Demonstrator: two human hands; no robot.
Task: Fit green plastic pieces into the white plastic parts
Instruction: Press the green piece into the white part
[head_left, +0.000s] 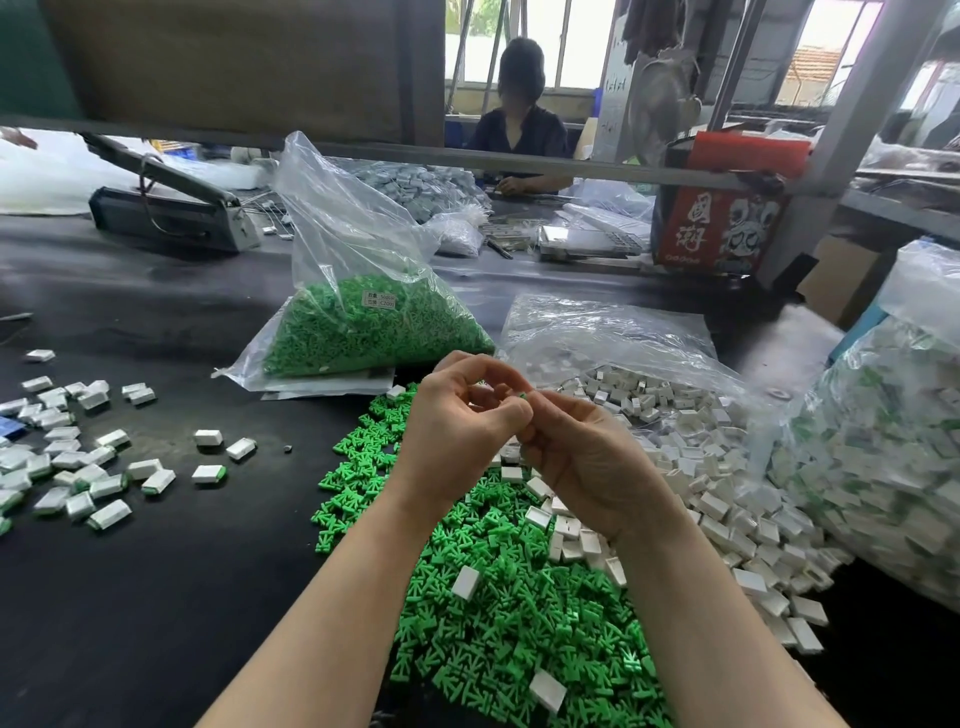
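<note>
1. White label (378, 300) on the bag of green pieces (363, 332): reads about "5000" and "C2001"; Chinese characters before them too small to read.
2. Red box (719, 228): large white characters "国潮"; small print below unreadable.

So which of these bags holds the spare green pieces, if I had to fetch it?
Start at the loose green pile under the worker's hands, then look just beyond it on the black table. There sits a clear bag of green pieces, with a small white label; its neighbours hold white parts.
</note>
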